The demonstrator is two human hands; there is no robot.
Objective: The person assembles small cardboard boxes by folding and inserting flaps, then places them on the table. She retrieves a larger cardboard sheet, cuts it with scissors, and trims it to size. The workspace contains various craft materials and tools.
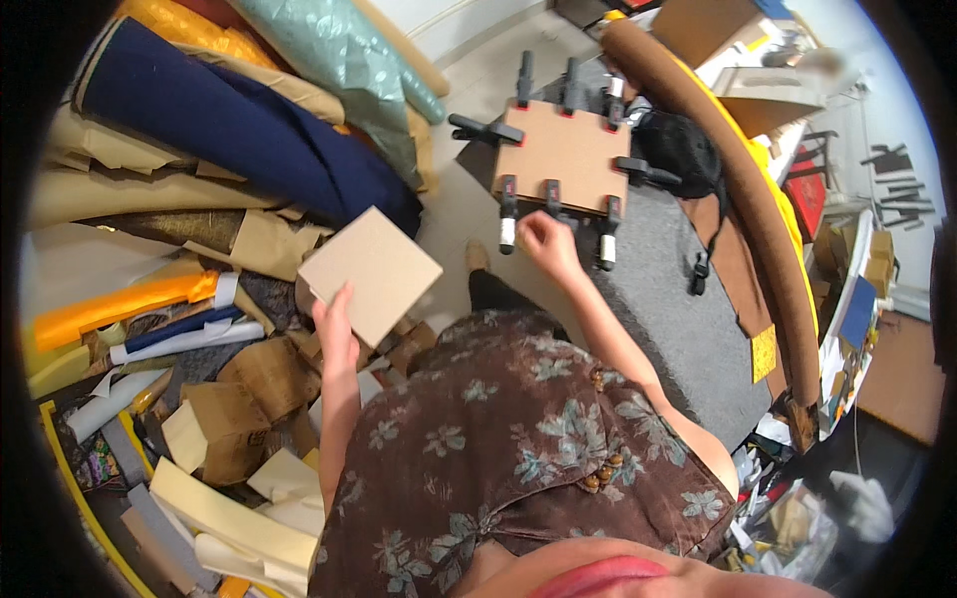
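Observation:
My left hand (336,327) grips a square beige board (384,264) by its lower left edge, tilted in the air at left of centre. Another flat brown board (563,154) lies on the grey surface, with several black clamps along its edges. Some clamps have red pads, and a few handles carry white sleeves. Just below the board's near edge is my right hand (548,247), its fingers curled closed. Beside them stands a clamp (508,214) with a white sleeve, apart from the fingertips. Whether anything sits inside that hand is hidden.
Large fabric rolls, including a navy roll (239,110), fill the upper left. Cardboard boxes (244,399) and paper scraps crowd the lower left. A black bag (673,149) lies right of the clamped board on the grey surface (688,349). A long brown roll (738,159) curves along the right.

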